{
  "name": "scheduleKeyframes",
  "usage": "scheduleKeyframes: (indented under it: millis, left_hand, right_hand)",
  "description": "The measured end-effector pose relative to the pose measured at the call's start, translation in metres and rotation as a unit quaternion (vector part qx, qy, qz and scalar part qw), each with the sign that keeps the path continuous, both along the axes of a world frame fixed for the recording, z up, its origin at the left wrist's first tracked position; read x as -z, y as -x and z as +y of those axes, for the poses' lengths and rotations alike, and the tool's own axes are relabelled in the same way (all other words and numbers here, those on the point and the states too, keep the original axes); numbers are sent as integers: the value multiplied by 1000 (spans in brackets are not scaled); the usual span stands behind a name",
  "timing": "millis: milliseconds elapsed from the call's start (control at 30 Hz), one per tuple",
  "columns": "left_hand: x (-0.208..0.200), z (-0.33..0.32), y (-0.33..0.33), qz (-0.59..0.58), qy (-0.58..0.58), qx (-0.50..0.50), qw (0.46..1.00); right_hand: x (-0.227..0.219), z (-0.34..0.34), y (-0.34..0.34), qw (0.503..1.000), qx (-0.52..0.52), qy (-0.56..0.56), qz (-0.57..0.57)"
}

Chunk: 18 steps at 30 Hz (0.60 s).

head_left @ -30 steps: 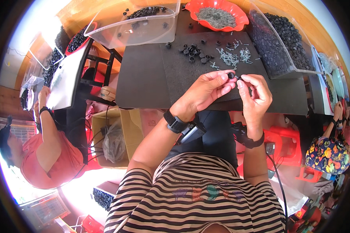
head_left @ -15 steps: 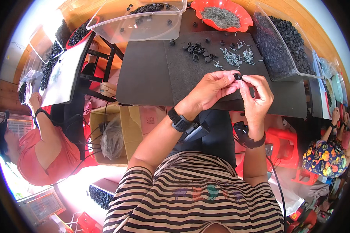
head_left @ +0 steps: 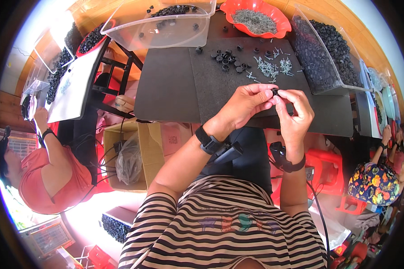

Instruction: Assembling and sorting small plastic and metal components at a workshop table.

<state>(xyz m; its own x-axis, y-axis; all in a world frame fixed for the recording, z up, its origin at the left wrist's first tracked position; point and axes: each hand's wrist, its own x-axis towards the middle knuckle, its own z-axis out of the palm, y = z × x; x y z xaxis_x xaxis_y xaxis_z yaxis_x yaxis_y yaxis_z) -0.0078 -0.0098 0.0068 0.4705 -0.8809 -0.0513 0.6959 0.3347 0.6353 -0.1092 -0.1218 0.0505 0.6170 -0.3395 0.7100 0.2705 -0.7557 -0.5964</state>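
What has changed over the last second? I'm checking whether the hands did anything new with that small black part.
Very little changed. The left hand and right hand stayed together above the dark mat, both pinching the small black part; the right fingers only shifted slightly around it. Nothing was picked up or let go. The loose black parts, screws, orange bowl and clear bins stayed where they were.

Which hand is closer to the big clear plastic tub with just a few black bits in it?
The left hand. The clear plastic tub sits up and to its left across the dark mat. The right hand is further right, so it is farther away.
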Motion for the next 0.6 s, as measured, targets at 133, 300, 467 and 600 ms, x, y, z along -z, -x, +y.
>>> scheduleKeyframes:
  millis: [133,300,467,600]
  left_hand:
    - [-3,-1,3,-14,-12,-17,1000]
    - [-4,-1,4,-13,-17,-29,999]
    - [-1,-1,5,-33,-25,-36,999]
    - [0,-1,6,-48,-22,-38,998]
  right_hand:
    - [3,-2,1,1000,6,5,-1]
    - [3,1,1,1000,17,8,-12]
    - [4,1,2,1000,21,11,-7]
    - [12,-2,3,997,0,-78,14]
